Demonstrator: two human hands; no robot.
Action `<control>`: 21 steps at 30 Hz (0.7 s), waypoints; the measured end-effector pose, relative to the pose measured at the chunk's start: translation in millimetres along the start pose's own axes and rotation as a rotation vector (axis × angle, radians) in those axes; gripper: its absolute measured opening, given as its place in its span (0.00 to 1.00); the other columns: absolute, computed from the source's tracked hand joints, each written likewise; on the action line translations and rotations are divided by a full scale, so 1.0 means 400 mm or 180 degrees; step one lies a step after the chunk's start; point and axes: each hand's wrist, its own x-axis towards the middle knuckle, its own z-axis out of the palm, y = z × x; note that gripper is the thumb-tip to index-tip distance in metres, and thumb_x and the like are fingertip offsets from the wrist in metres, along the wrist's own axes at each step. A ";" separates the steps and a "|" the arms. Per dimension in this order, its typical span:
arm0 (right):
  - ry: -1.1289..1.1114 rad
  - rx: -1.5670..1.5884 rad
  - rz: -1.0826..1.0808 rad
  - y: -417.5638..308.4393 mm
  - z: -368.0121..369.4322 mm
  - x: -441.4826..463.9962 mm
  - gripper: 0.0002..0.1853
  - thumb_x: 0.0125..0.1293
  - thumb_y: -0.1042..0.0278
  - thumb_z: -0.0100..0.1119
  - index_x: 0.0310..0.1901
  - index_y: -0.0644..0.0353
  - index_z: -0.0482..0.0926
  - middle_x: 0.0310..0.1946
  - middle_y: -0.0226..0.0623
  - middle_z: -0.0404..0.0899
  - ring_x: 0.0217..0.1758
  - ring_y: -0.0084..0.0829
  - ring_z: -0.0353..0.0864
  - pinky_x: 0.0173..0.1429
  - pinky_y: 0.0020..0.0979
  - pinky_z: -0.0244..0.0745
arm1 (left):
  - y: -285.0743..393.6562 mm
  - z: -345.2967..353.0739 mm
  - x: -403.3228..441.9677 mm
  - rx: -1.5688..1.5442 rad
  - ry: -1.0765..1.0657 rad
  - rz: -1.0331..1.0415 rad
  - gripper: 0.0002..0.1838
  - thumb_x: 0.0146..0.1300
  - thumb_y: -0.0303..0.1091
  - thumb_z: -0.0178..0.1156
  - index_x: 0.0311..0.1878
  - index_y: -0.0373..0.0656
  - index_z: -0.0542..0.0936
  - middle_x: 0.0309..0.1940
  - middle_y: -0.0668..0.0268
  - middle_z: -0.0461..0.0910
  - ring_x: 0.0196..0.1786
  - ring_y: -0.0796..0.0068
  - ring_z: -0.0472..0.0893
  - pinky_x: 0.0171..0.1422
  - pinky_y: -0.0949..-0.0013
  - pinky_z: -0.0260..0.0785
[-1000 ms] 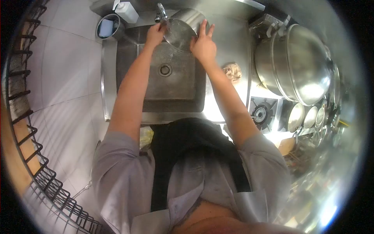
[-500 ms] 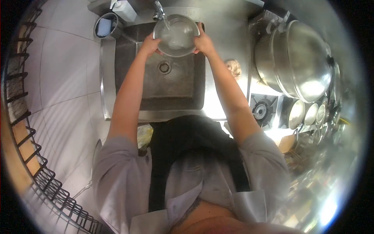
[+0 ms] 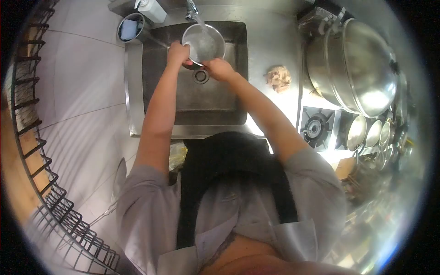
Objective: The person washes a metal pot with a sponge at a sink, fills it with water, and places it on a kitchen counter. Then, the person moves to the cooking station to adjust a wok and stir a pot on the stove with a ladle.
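A round metal bowl [image 3: 207, 45] is held over the far part of the sink [image 3: 192, 98], tilted, with water running into it from the faucet [image 3: 191, 10]. My left hand [image 3: 178, 53] is closed on the bowl's left rim. At its near right edge, my right hand [image 3: 219, 68] grips the rim, fingers closed. The fingertips under the bowl are partly hidden. Below the bowl, the sink drain [image 3: 201, 76] shows.
A crumpled brown cloth-like thing [image 3: 278, 78] lies on the steel counter to the right. Beyond it stand a large domed metal pot [image 3: 353, 68] and a gas burner [image 3: 316, 129]. A soap bottle [image 3: 152, 10] and a container with a blue sponge [image 3: 129, 30] are at the far left.
My right hand has shifted from the bowl's right side to its near edge. The bowl now looks more tilted. The view has moved slightly.
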 end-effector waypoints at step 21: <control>0.0080 0.1569 0.0496 0.282 0.139 0.133 0.22 0.63 0.45 0.65 0.53 0.49 0.86 0.46 0.46 0.86 0.51 0.46 0.85 0.57 0.40 0.77 | -0.287 -0.010 0.072 0.0304 0.0442 0.0029 0.30 0.71 0.57 0.54 0.55 0.34 0.80 0.34 0.51 0.86 0.26 0.61 0.86 0.33 0.62 0.76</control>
